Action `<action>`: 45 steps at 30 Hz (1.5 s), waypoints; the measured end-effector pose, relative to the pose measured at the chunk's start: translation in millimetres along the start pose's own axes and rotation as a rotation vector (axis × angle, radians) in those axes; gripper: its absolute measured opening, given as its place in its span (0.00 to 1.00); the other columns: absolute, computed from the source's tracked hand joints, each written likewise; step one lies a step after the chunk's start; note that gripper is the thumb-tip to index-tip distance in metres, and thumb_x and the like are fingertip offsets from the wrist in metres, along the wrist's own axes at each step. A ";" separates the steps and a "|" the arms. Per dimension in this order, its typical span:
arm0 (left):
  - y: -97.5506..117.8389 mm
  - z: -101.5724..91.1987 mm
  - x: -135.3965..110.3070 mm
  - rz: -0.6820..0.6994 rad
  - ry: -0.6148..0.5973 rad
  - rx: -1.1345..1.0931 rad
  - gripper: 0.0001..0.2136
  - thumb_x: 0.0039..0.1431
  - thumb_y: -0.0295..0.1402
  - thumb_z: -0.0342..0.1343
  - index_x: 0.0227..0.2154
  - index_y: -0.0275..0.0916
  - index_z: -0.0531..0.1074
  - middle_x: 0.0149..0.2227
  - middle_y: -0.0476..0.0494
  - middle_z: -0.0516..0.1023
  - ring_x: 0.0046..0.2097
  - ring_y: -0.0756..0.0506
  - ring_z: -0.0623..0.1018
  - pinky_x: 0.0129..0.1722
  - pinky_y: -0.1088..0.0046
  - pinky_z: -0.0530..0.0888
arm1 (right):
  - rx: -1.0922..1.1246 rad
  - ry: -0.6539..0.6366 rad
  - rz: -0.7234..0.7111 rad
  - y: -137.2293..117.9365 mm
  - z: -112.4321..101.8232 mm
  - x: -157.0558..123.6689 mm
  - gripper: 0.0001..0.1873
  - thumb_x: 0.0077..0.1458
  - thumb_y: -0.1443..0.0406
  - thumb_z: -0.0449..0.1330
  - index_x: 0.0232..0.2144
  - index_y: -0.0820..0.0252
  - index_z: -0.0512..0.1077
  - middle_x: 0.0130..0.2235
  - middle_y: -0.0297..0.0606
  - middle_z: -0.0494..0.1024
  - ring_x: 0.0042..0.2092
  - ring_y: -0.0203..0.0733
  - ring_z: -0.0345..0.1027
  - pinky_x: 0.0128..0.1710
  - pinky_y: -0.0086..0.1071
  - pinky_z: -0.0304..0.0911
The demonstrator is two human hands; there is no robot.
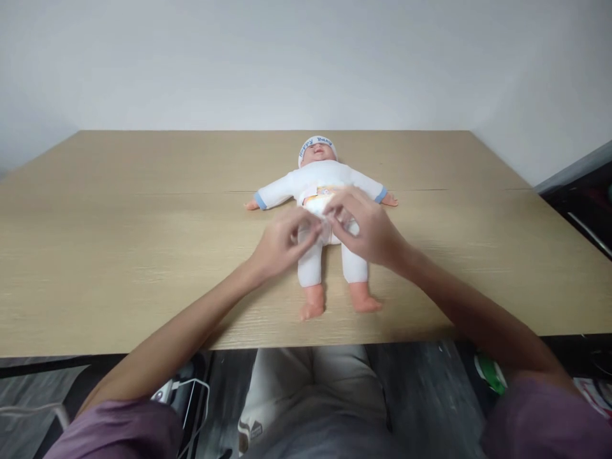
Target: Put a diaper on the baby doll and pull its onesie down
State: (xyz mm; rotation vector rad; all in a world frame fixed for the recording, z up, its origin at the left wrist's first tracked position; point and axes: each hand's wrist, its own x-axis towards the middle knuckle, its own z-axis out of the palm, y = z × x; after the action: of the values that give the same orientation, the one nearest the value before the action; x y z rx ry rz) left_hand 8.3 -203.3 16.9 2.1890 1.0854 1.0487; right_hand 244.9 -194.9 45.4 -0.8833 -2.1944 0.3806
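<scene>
A baby doll (329, 172) lies on its back on the table, head away from me, arms spread and feet toward me. It wears white clothes with blue cuffs and a white cap with blue lettering. Around its hips is a white diaper (313, 204) with an orange patterned waistband. My left hand (289, 239) is closed in a pinch at the diaper's front, over one thigh. My right hand (366, 223) pinches beside it, fingertips almost meeting the left ones. Blurred white material shows between the fingertips, seemingly the diaper's edge; both hands partly hide the diaper.
The light wooden table (143, 242) has a thin seam across it and meets a pale wall (287, 64) at the back. Below its front edge are my legs (310, 395), a white cable (203, 389) and a green round object (491, 374). Dark equipment (583, 197) stands at right.
</scene>
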 end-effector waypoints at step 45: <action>-47.5 29.9 -15.4 -0.280 0.150 -0.287 0.15 0.62 0.37 0.70 0.44 0.43 0.70 0.39 0.50 0.76 0.37 0.47 0.72 0.40 0.67 0.68 | 0.072 0.104 0.479 11.7 51.3 -47.0 0.15 0.61 0.59 0.69 0.47 0.52 0.71 0.42 0.35 0.82 0.33 0.43 0.71 0.39 0.39 0.67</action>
State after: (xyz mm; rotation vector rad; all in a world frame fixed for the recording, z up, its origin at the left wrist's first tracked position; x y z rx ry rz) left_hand 4.8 -191.1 -39.8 1.7016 1.1842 1.1712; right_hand 236.8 -219.2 -20.4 -1.3563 -1.8470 0.6209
